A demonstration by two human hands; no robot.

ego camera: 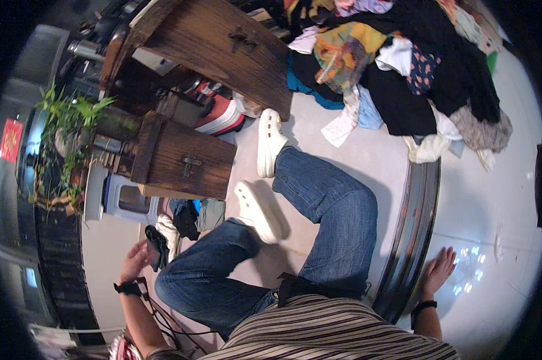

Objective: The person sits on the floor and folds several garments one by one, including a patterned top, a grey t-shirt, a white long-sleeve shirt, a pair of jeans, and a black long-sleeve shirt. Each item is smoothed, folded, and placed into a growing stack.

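My left hand (136,262) is at the lower left, its fingers against a dark folded cloth (157,246). Whether the fingers grip the cloth or only touch it is hard to see. Next to it stands a white folded cloth (168,228). Further along are a dark folded garment (184,219) and a grey folded garment (211,215). On the right, my right hand (439,270) is stretched out flat over the glossy tiled floor (473,297), holding nothing. Both wrists wear black bands.
A large heap of mixed clothes (388,90) covers the floor ahead. Dark wooden cabinets (190,157) with metal cross-shaped fittings stand at the left, shoes (221,112) between them. A metal door track (408,243) crosses at right. Cables (163,324) hang near my left arm; potted plants (68,148) stand beyond.
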